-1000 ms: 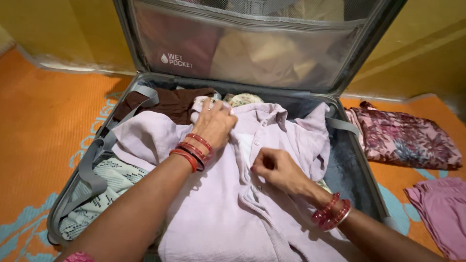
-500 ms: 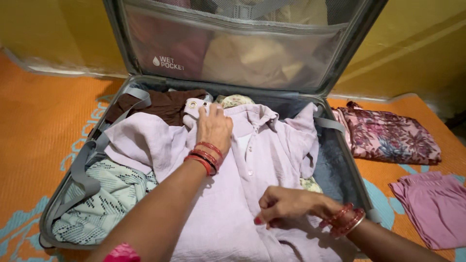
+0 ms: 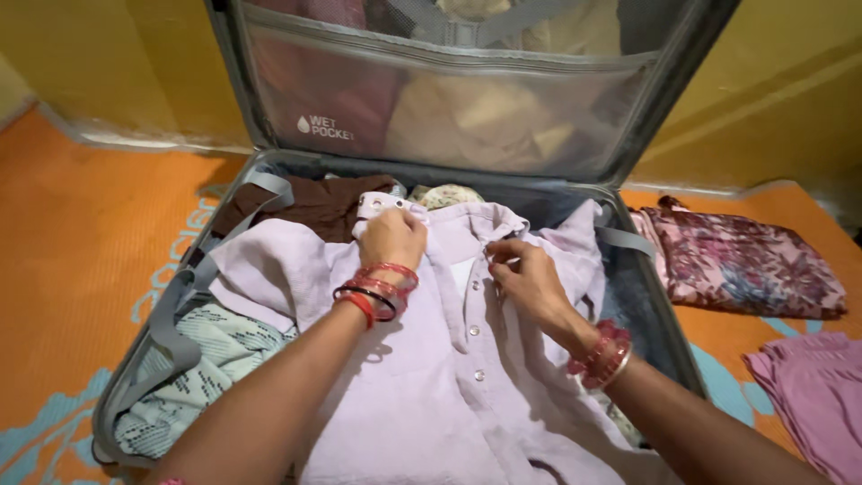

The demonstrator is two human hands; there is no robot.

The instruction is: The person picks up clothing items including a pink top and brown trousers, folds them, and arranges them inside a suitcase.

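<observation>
We note a folded brown garment [image 3: 310, 205] at the far left corner of the open suitcase [image 3: 660, 328], a pale green patterned cloth [image 3: 202, 373] at its near left under a grey strap [image 3: 175, 301], and a translucent zipped pocket [image 3: 449, 103] across the raised lid. Outside, on the orange mat [image 3: 85, 242], lie a folded floral maroon cloth [image 3: 745, 265] and, nearer, a plain pink cloth [image 3: 817, 395]. We record a yellow wall [image 3: 781, 90] behind.

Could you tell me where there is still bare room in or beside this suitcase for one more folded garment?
Bare lining shows between the lilac shirt and the suitcase's right wall. Orange mat left of the suitcase lies bare. The middle is crowded.
</observation>
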